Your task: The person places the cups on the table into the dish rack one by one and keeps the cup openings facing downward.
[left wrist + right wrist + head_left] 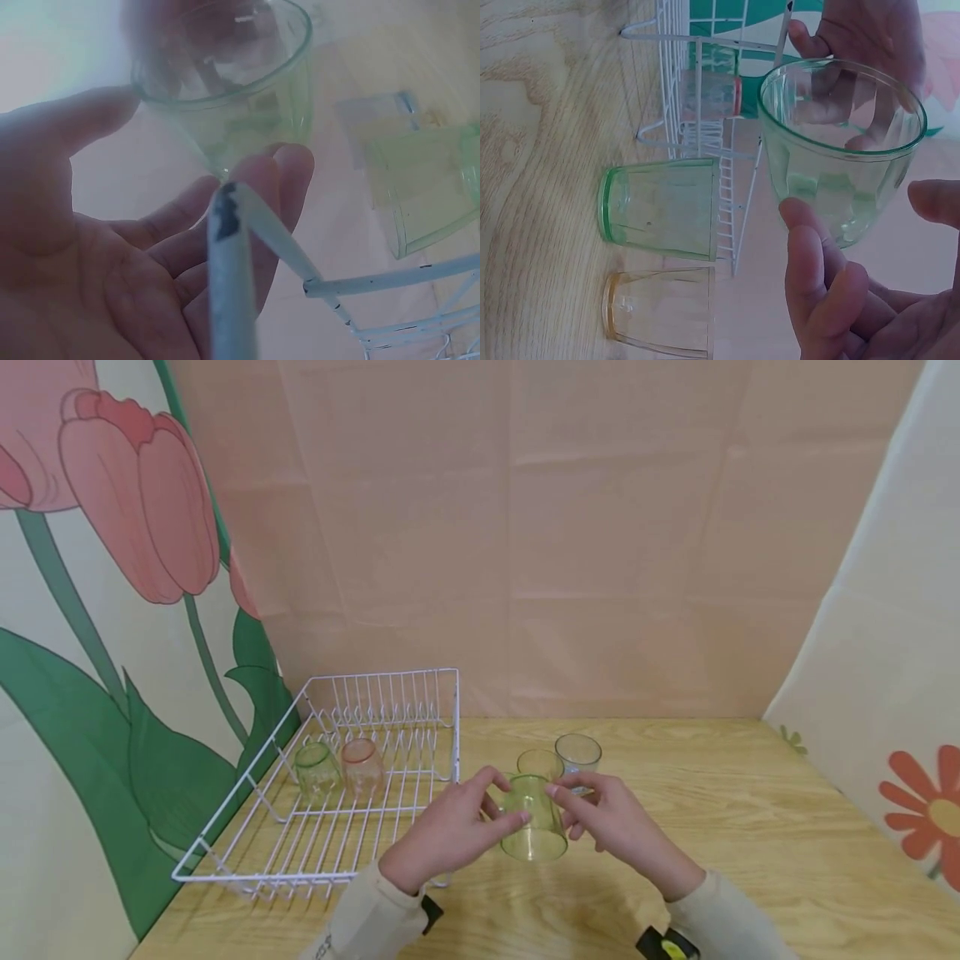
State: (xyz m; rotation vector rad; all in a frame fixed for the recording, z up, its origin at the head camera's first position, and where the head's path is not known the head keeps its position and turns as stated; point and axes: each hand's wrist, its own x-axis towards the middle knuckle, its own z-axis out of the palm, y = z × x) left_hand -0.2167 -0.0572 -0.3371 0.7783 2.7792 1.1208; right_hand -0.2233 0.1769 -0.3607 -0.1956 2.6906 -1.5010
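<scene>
Head view shows a yellow-green glass (pixel 532 831) held up over the table (pixel 750 843) between two hands. The left hand (pixel 453 827) grips its left side, with the thumb across the front and fingers curled around it. The right hand (pixel 611 814) pinches its right side, near the small end, with the thumb and bent fingers.

The glass is tipped a bit. Its long way runs from near to far: the wide end is low and near, and the small end is high and far. It looks to be mouth down, but I cannot tell just how much it tips.

What matters most is the white wire rack (pixel 281 880). It is on the left, past the left hand, so the left hand is nearer to it and the right hand is farther off. A green glass (pixel 318 768) and a pink glass (pixel 363 768) sit side by side in the rack, small ends up, with bare wires to the right and near side of them. Just past the held glass, a yellowish glass (pixel 542 762) and a grey glass (pixel 580 749) stand on the table, mouths up.
</scene>
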